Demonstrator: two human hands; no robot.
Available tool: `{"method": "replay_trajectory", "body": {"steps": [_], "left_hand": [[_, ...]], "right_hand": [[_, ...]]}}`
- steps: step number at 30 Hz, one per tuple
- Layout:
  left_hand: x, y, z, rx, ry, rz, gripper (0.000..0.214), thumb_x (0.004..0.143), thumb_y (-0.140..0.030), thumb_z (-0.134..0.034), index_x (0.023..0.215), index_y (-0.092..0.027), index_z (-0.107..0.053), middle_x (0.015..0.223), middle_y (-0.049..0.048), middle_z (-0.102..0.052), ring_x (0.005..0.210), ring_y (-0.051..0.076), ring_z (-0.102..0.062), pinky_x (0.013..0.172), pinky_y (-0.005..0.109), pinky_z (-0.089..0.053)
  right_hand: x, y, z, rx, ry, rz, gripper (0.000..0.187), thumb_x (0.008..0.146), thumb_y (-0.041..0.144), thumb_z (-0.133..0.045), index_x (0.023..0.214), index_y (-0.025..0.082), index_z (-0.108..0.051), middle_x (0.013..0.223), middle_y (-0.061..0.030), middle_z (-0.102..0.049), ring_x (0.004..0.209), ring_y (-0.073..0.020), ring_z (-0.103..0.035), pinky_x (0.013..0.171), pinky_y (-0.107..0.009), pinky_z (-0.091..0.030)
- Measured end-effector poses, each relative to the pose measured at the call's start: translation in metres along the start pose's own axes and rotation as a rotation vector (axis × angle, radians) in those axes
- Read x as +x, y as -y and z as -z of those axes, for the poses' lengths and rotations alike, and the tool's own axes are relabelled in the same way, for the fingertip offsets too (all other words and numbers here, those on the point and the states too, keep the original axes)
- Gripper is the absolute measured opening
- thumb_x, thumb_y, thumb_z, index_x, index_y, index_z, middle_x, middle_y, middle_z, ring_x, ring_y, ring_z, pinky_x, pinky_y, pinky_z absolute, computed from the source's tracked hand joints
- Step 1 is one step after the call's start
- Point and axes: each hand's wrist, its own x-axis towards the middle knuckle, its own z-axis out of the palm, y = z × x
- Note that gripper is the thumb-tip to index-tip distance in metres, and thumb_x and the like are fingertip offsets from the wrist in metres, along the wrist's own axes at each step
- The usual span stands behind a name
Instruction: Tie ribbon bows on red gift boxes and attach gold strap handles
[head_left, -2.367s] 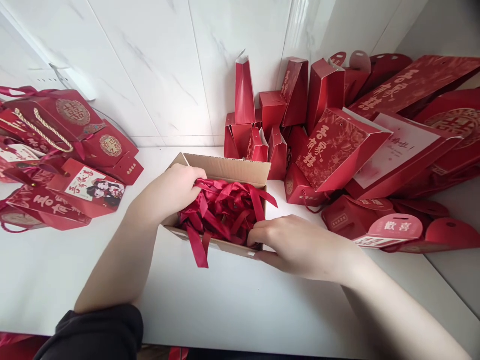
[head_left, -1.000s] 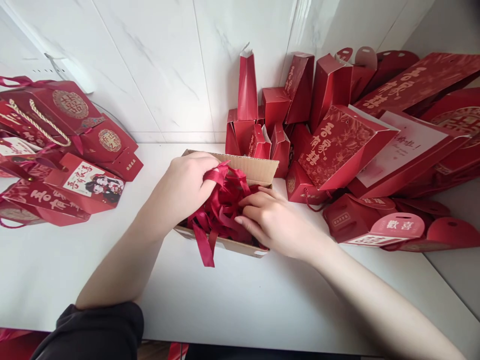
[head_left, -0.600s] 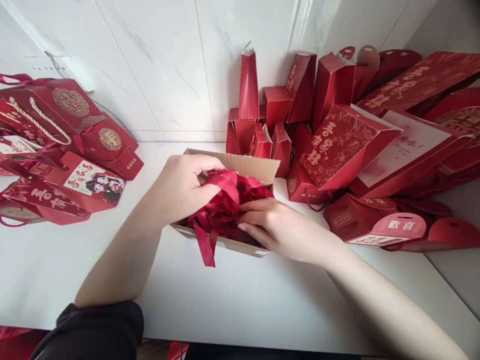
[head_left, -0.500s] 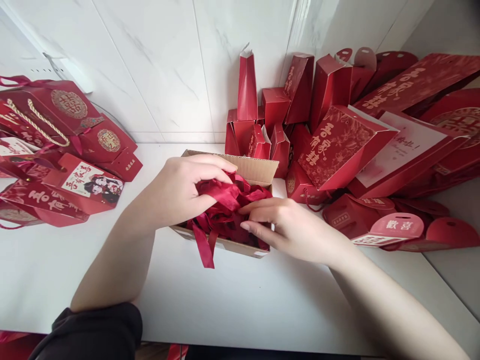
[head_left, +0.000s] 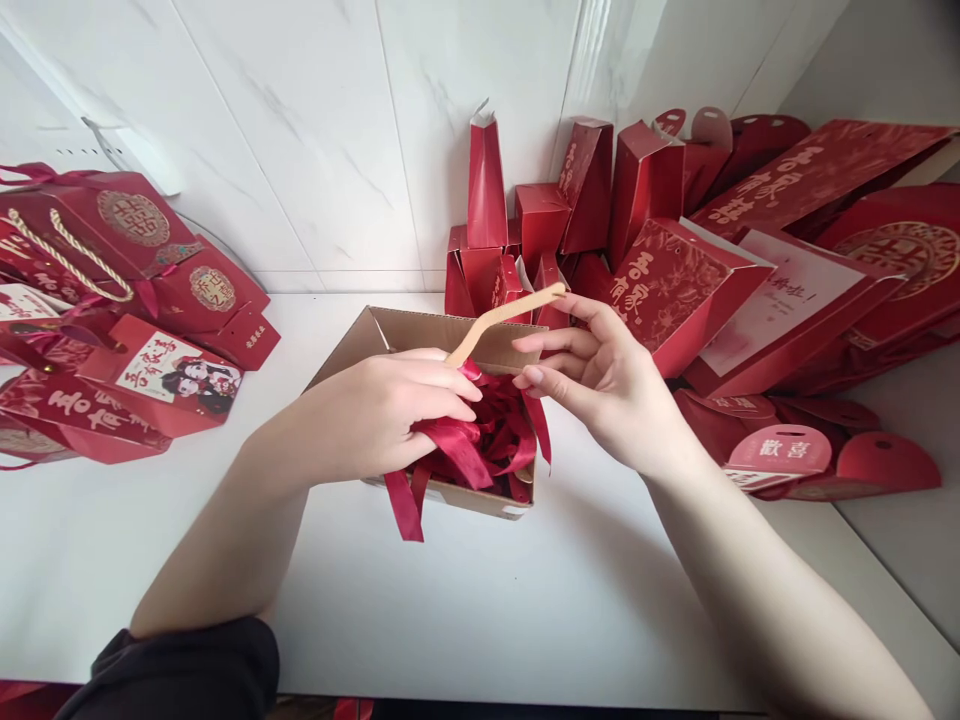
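Note:
A small cardboard box [head_left: 480,500] on the white table is filled with tangled dark red satin ribbons [head_left: 499,430], one strip hanging over its front edge. Over the box's left part, my left hand [head_left: 397,410] is closed, fingers curled at the ribbons. From behind its fingers a curved tan handle [head_left: 502,318], apparently wooden, slants up to the right; its lower end is hidden. My right hand [head_left: 600,380] is raised over the right side, fingers apart. Its index fingertip meets the handle's upper end, and a ribbon strip hangs below its thumb.
Red gift boxes [head_left: 180,375] with gold and white lettering are stacked at the left, some with rope or ribbon handles. More red boxes [head_left: 694,280] crowd the right and back. A white marbled tile wall [head_left: 300,130] stands behind the table [head_left: 420,610].
The tan handle has come into view, sticking up out of the ribbons. My right hand has risen out of the box and its fingers have spread. My left hand has shifted slightly lower.

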Motion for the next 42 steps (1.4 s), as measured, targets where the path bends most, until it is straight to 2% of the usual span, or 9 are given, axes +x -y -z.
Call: {"method": "replay_trajectory", "body": {"steps": [3,7,14,19,24,30,32,36,42], "left_hand": [[0.001,0.001,-0.001,0.007,0.020,0.008,0.036,0.084,-0.007,-0.047,0.096,-0.028,-0.074,0.116,-0.0033,-0.071,0.114,0.019,-0.061,0.105,0.033,-0.045],[0.004,0.002,-0.002,0.000,0.081,0.048,0.035,0.086,-0.008,-0.046,0.093,-0.027,-0.074,0.117,-0.0037,-0.070,0.115,0.019,-0.060,0.105,0.032,-0.044],[0.009,0.008,-0.004,-0.023,0.210,0.155,0.032,0.086,-0.012,-0.045,0.088,-0.027,-0.073,0.118,-0.0034,-0.069,0.120,0.020,-0.056,0.105,0.034,-0.041],[0.006,0.013,-0.006,-0.064,0.267,0.307,0.025,0.083,-0.020,-0.050,0.094,-0.026,-0.072,0.105,0.0020,-0.072,0.104,0.024,-0.064,0.096,0.037,-0.047],[0.001,0.016,-0.006,-0.059,0.263,0.389,0.035,0.081,-0.022,-0.050,0.111,-0.026,-0.068,0.116,0.0049,-0.068,0.105,0.026,-0.064,0.094,0.037,-0.048],[-0.003,0.011,-0.003,-0.062,0.242,0.334,0.048,0.085,-0.021,-0.043,0.130,-0.031,-0.057,0.137,0.0008,-0.057,0.120,0.024,-0.058,0.099,0.033,-0.048],[-0.002,0.009,-0.003,-0.035,0.214,0.369,0.045,0.089,-0.023,-0.041,0.129,-0.032,-0.058,0.134,0.0004,-0.059,0.114,0.024,-0.061,0.094,0.033,-0.050],[0.001,0.001,-0.005,0.072,-0.016,0.492,0.040,0.094,-0.040,-0.041,0.129,-0.029,-0.057,0.134,0.0046,-0.058,0.117,0.028,-0.058,0.098,0.038,-0.047],[-0.002,-0.009,-0.005,-0.050,0.225,0.352,0.057,0.077,-0.059,-0.062,0.127,-0.032,-0.059,0.131,0.0057,-0.057,0.117,0.029,-0.056,0.094,0.035,-0.047]], "right_hand": [[0.003,0.000,-0.001,0.052,-0.077,-0.022,0.061,0.083,0.035,-0.071,0.135,0.023,-0.040,0.099,-0.0038,-0.069,0.078,-0.0146,-0.070,0.074,-0.031,-0.062],[0.004,0.007,0.000,0.037,-0.110,0.000,0.026,0.082,0.033,-0.073,0.102,0.019,-0.064,0.080,-0.0015,-0.070,0.072,-0.0144,-0.069,0.067,-0.028,-0.061],[-0.001,0.010,0.001,-0.337,-0.177,0.353,0.003,0.087,0.024,-0.065,0.087,0.021,-0.066,0.085,-0.0037,-0.069,0.077,-0.0167,-0.066,0.069,-0.032,-0.058],[-0.006,0.006,0.008,-0.780,-0.082,0.780,0.022,0.089,0.013,-0.058,0.101,0.030,-0.065,0.103,-0.0038,-0.069,0.088,-0.0181,-0.068,0.076,-0.033,-0.058],[-0.005,0.005,0.009,-0.892,-0.031,0.868,0.026,0.088,0.011,-0.055,0.107,0.029,-0.057,0.111,-0.0046,-0.067,0.097,-0.0184,-0.067,0.079,-0.032,-0.059],[-0.006,0.010,0.006,-0.761,-0.042,0.804,0.017,0.088,0.011,-0.054,0.098,0.024,-0.052,0.110,-0.0068,-0.069,0.106,-0.0202,-0.067,0.070,-0.029,-0.060],[-0.008,0.015,0.003,-0.601,-0.038,0.646,0.015,0.088,0.010,-0.055,0.095,0.023,-0.050,0.110,-0.0064,-0.069,0.100,-0.0180,-0.070,0.066,-0.025,-0.059],[-0.010,0.026,0.000,-0.150,0.009,0.275,0.006,0.094,0.021,-0.053,0.094,0.022,-0.047,0.107,-0.0071,-0.069,0.085,-0.0152,-0.073,0.072,-0.028,-0.061],[-0.006,0.030,0.009,0.005,0.058,0.200,0.008,0.095,0.027,-0.051,0.099,0.020,-0.053,0.111,-0.0087,-0.070,0.108,-0.0206,-0.067,0.091,-0.041,-0.057]]}}
